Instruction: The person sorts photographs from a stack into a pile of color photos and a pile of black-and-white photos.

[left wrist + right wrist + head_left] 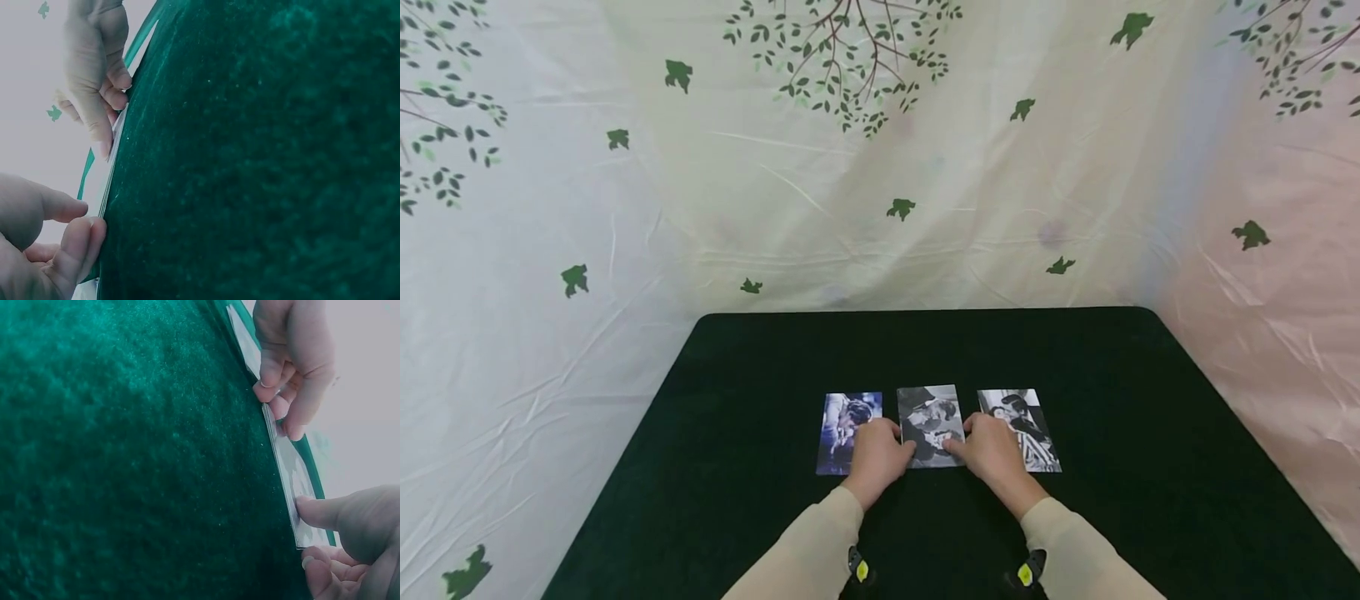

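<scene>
Three printed photo cards lie in a row on a dark green cloth. The middle one is a black-and-white photo card (pixel 931 417); in the right wrist view its edge (pixel 284 472) shows several thin layers, like a small stack. My left hand (pixel 878 457) pinches its left edge, thumb over the near corner. On its right edge, my right hand (pixel 997 457) does likewise, with the thumb (pixel 322 512) on the top face. Partly behind my left hand is a blue-purple photo card (pixel 833 437). Another black-and-white photo card (pixel 1037 429) lies partly behind my right hand.
The dark green cloth (pixel 737 400) covers a table with rounded far corners. Behind and beside it hang pale fabric walls (pixel 820 233) printed with leaves and branches. Dark bands with yellow-green tags (pixel 862 571) sit at both sleeves.
</scene>
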`<state>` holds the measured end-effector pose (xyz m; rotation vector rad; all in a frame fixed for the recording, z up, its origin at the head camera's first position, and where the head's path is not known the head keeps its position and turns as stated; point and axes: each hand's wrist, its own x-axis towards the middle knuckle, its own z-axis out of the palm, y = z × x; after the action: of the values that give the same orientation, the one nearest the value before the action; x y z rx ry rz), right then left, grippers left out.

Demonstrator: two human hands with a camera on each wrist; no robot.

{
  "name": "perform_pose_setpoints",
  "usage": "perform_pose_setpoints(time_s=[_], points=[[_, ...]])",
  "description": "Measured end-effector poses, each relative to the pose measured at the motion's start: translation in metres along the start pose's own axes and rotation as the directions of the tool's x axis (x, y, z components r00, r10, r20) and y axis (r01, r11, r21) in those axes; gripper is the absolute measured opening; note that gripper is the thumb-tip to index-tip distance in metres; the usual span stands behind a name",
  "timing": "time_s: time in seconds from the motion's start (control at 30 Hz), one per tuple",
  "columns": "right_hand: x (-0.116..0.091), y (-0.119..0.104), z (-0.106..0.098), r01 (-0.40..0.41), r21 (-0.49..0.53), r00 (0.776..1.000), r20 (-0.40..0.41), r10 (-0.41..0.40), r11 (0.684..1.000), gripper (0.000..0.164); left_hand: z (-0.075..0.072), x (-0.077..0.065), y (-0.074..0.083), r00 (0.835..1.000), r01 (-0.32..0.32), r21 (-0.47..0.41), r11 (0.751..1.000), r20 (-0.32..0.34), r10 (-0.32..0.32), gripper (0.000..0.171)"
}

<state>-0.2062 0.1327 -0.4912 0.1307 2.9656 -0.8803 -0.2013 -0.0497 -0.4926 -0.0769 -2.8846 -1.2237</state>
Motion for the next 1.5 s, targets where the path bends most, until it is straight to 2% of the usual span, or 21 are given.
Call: perform_pose_setpoints(time_s=[0.13, 0.3, 0.53, 0.87, 1.13, 1.5], points=[[0.0003, 0.0000, -0.0006, -0.016, 0.011, 1.000, 0.014, 0.016, 1.000, 0.040, 0.0013, 0.0004, 0.0011, 1.000, -0.007, 0.040, 0.999, -0.013, 0.007, 0.026], [-0.0003, -0.0004, -0.0007, -0.016, 0.023, 0.999, 0.027, 0.016, 1.000, 0.039, 0.0031, -0.0009, -0.0001, 1.000, 0.006, 0.038, 0.999, -0.017, -0.005, 0.029], [-0.0015, -0.0015, -0.0022, -0.020, 0.028, 0.999, 0.033, 0.019, 0.999, 0.039, 0.0037, -0.0016, -0.0001, 0.999, -0.013, 0.045, 0.999, -0.030, 0.014, 0.028], [-0.0028, -0.0001, -0.0012, -0.028, 0.026, 0.999, 0.025, 0.028, 0.999, 0.040, 0.0045, -0.0048, 0.0023, 0.999, 0.030, 0.046, 0.998, -0.016, -0.029, 0.029], [-0.0018, -0.0006, -0.0012, -0.025, 0.016, 1.000, 0.016, 0.025, 1.000, 0.041, 0.0047, -0.0062, 0.0020, 0.999, -0.022, 0.068, 0.997, -0.035, 0.024, 0.033], [-0.0002, -0.0014, -0.0026, -0.037, 0.062, 0.999, 0.027, 0.035, 0.997, 0.039, 0.0033, -0.0057, 0.0014, 1.000, -0.019, 0.055, 0.998, -0.021, 0.020, 0.030]])
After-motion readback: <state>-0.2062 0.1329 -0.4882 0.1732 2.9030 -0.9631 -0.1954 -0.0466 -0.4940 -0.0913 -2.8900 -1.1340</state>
